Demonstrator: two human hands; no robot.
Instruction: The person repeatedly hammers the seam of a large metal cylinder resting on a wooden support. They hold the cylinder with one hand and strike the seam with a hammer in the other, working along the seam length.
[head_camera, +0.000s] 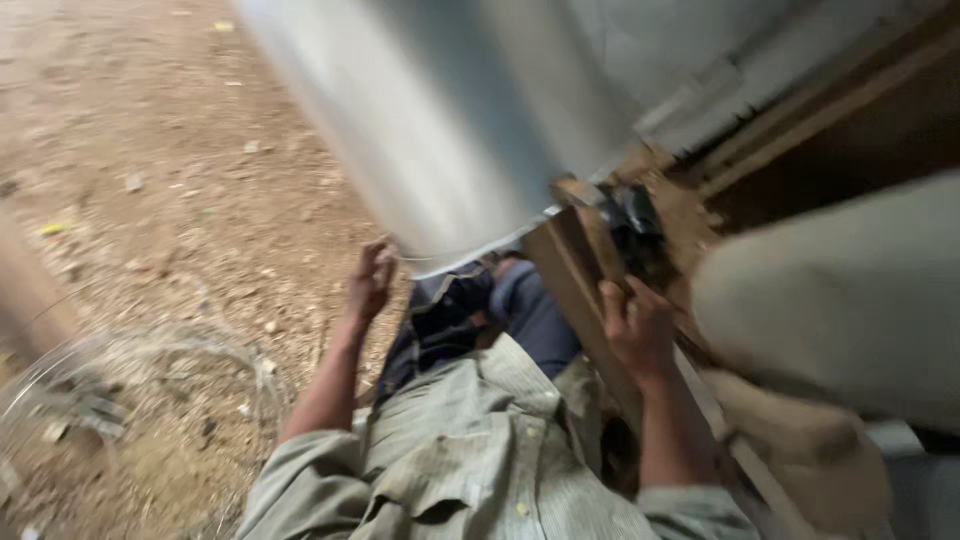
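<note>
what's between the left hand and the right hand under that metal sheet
In the head view, the person's own bent legs in dark blue trousers lie between the left hand and right hand.

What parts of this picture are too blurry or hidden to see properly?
All in the head view:
- Left hand: fingertips hidden at the rim of the big grey cylinder; grip unclear.
- Right hand: rests on a wooden board; blur hides its hold.
- Dark object above the board: too blurred to identify.
- Wire coil on the ground: smeared by motion, cut off by the left edge.
</note>
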